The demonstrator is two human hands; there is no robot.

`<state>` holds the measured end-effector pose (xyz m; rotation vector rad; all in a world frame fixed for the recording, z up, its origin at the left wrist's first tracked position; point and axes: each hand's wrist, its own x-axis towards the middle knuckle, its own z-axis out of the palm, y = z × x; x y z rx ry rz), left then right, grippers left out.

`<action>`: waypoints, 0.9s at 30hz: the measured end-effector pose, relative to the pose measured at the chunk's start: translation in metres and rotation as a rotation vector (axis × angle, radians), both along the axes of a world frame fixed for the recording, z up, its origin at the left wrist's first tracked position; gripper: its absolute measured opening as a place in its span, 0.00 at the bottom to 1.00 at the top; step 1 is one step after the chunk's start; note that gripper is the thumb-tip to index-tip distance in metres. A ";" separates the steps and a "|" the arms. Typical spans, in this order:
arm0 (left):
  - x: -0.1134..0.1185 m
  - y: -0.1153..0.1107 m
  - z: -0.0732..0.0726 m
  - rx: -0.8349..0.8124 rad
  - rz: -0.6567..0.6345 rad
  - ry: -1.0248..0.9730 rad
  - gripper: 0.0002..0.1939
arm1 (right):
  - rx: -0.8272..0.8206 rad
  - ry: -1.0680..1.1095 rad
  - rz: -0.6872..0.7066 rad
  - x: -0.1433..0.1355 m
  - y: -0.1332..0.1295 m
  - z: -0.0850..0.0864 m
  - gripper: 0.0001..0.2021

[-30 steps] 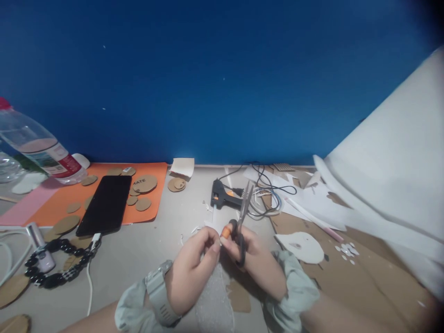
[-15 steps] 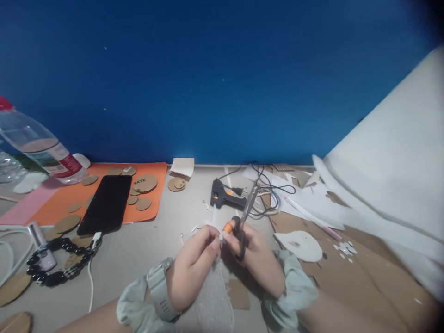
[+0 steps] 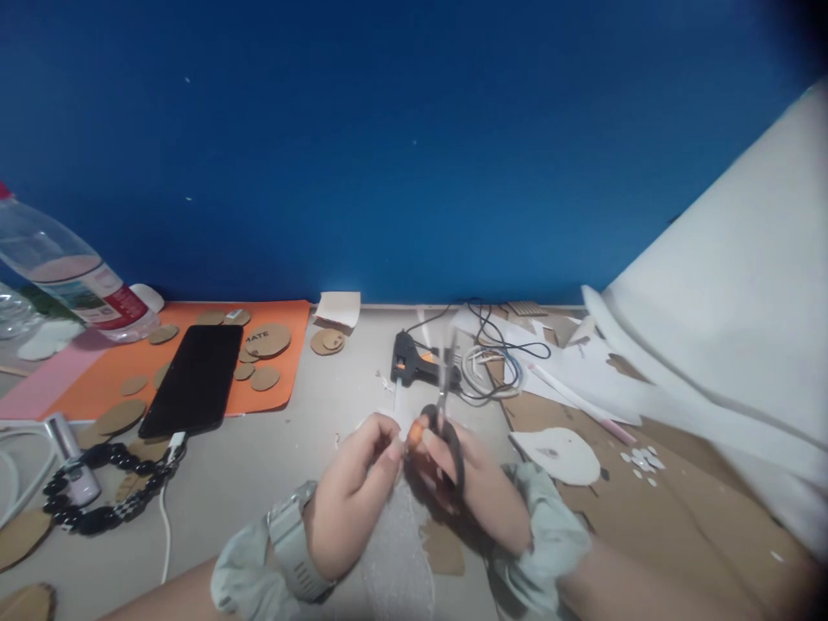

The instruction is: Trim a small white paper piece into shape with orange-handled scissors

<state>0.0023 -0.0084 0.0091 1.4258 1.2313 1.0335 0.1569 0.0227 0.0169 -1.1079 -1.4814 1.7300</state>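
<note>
My left hand (image 3: 362, 483) pinches the top end of a translucent white sheet (image 3: 398, 552), which hangs down between my wrists. Close beside it, my right hand (image 3: 469, 474) is closed around black and orange scissors (image 3: 456, 440). Their blades point up and away from me and are blurred. The fingertips of both hands nearly meet at the sheet's top; whether my right fingers also grip it is hidden. Just beyond my hands lies a black glue gun (image 3: 420, 362) with a pale stick at its left end.
At left are a black phone (image 3: 191, 379), cardboard discs (image 3: 268, 341) on orange paper (image 3: 285, 379), a bottle (image 3: 97, 289) and a bead bracelet (image 3: 103, 517). Cables (image 3: 495, 371), a white cutout (image 3: 562, 455) and small white pieces (image 3: 640, 461) lie right. A blue wall stands behind.
The scissors have turned more upright in my right hand, their blades swinging left. My left hand has shifted slightly left, and the whole view has moved a little.
</note>
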 end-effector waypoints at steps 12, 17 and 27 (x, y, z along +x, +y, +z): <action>-0.001 -0.003 0.000 0.119 0.138 -0.149 0.10 | 0.162 -0.192 0.511 0.009 0.009 0.002 0.30; -0.001 -0.003 0.002 0.101 0.138 -0.137 0.10 | 0.281 -0.269 0.477 0.007 0.006 0.001 0.23; -0.002 -0.001 0.000 0.109 0.129 -0.118 0.10 | 0.268 -0.248 0.464 0.007 0.005 -0.005 0.14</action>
